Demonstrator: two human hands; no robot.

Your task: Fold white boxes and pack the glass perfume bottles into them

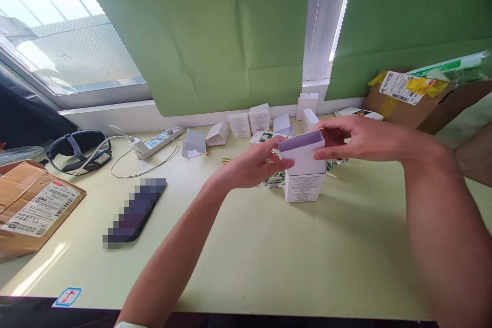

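1. The person's left hand (pixel 255 165) has its fingers (pixel 286 164) clamped on an open-topped white carton (pixel 305 160)
2. The right hand (pixel 363 139) grips its other end
3. Directly below, a printed white box (pixel 303 188) stands on the counter (pixel 253 261)

"What's hidden there?"
"The left hand (pixel 255 164) and the white box (pixel 305 159) cover parts of a clear item (pixel 273 179), so I can't tell what it is. Some fingers of the right hand (pixel 361 141) disappear behind the box."
"Can you read the box's print?"
"No, too small. The phone (pixel 136 212), toward the left edge of the surface (pixel 246 256), is blurred into blocks."
"And the cartons?"
"The left carton (pixel 23 182) and the right carton (pixel 442 107), by the surface's far right corner, run out of view."
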